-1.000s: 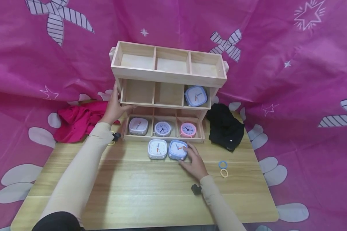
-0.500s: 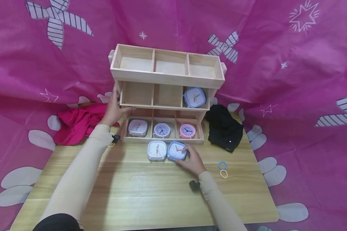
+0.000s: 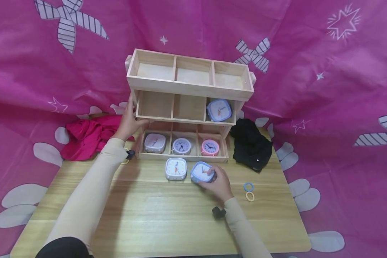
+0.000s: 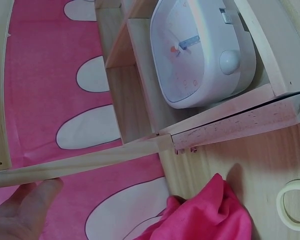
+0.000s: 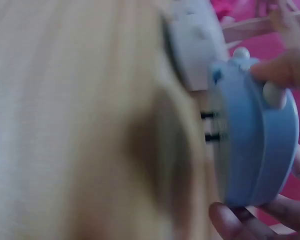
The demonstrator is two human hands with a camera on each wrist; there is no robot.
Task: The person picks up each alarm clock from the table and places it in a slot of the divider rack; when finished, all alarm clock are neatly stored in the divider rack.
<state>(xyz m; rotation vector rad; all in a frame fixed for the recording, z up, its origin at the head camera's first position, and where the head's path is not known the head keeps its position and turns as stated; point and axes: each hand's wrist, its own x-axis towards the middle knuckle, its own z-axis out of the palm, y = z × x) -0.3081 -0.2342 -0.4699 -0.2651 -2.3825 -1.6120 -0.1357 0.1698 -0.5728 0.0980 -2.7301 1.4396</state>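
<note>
My right hand (image 3: 220, 182) grips a blue square alarm clock (image 3: 200, 172) between thumb and fingers. In the right wrist view this clock (image 5: 255, 135) is tilted, its back toward the table and a shadow under it. To its left on the table stands a white square alarm clock (image 3: 176, 168). My left hand (image 3: 129, 122) holds the left side of a three-tier wooden shelf (image 3: 190, 86), thumb toward the front. In the left wrist view, the left fingertips (image 4: 50, 186) meet a wooden slat.
The bottom tier holds a pale square clock (image 3: 154, 143), a round lilac clock (image 3: 181, 146) and a round pink clock (image 3: 210, 147). Another blue clock (image 3: 219, 110) sits in the middle tier's right compartment. Pink cloth (image 3: 90, 136), black cloth (image 3: 252, 145) and rings (image 3: 249, 196) lie beside the shelf.
My right hand has taken hold of the blue clock and moved it slightly right and toward me, opening a gap from the white clock. The left hand stays at the shelf.
</note>
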